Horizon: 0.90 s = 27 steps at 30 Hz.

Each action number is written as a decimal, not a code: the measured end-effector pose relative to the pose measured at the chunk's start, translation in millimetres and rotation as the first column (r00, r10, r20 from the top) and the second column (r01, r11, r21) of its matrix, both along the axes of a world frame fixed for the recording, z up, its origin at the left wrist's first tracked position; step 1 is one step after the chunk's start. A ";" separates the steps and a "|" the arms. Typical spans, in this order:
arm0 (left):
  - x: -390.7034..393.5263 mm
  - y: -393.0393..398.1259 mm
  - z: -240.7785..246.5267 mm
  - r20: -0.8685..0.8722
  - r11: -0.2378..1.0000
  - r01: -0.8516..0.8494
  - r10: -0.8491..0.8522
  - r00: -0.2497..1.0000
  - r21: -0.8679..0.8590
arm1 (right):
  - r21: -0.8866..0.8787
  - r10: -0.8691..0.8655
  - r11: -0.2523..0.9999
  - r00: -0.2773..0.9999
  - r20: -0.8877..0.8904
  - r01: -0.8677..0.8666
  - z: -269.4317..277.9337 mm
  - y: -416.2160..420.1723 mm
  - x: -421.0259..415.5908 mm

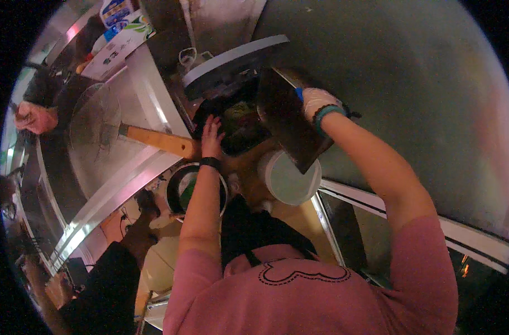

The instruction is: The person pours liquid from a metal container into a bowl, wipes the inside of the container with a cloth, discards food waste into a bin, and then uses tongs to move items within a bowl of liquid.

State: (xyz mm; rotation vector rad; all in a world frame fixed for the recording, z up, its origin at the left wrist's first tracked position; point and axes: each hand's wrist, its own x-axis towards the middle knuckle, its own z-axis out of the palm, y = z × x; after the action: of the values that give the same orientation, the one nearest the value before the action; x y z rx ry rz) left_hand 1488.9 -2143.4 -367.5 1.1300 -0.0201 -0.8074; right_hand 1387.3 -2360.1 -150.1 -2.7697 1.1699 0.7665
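My right hand (321, 102), in a thin clear glove, grips the edge of a dark flat rectangular board or tray (294, 121). The board is tilted over the right side of a bin lined with a black bag (244, 140). Dark and greenish waste (240, 111) lies inside, too dim to name. My left hand (212, 135) rests with its fingers spread at the near left rim of the bag, holding nothing. Behind the opening, a pale-edged lid (237, 60) stands tilted up.
A white-lidded bucket (294, 180) stands below the board. Beside my left forearm is a round pot (170, 192) with something green inside. A wooden-handled utensil (160, 141) with a round, see-through head lies on the steel counter (145, 92). Another person's hand (37, 117) shows far left.
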 end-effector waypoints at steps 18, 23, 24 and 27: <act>-86.1 75.1 -33.8 -0.110 0.990 -0.079 0.092 0.990 0.115 | -0.030 0.380 0.920 0.907 -0.182 -0.392 -82.9 35.5 31.2; -110.7 87.8 -54.0 -0.193 0.984 -0.077 0.108 0.975 0.161 | 0.002 0.473 0.873 0.845 -0.249 -0.488 -91.4 33.7 46.5; -112.9 88.4 -51.3 -0.194 0.982 -0.081 0.115 0.974 0.173 | -0.055 0.545 0.825 0.817 -0.190 -0.563 -86.5 29.3 49.8; -114.9 89.2 -40.1 -0.203 0.974 -0.105 0.146 0.968 0.200 | -0.090 0.523 0.842 0.845 -0.110 -0.532 -68.0 27.6 63.8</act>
State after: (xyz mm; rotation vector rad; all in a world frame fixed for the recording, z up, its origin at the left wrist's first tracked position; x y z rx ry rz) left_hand 1374.0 -2054.2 -407.7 1.2016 0.3138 -0.8268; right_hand 1451.1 -2332.5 -218.0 -3.2309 0.4454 0.8713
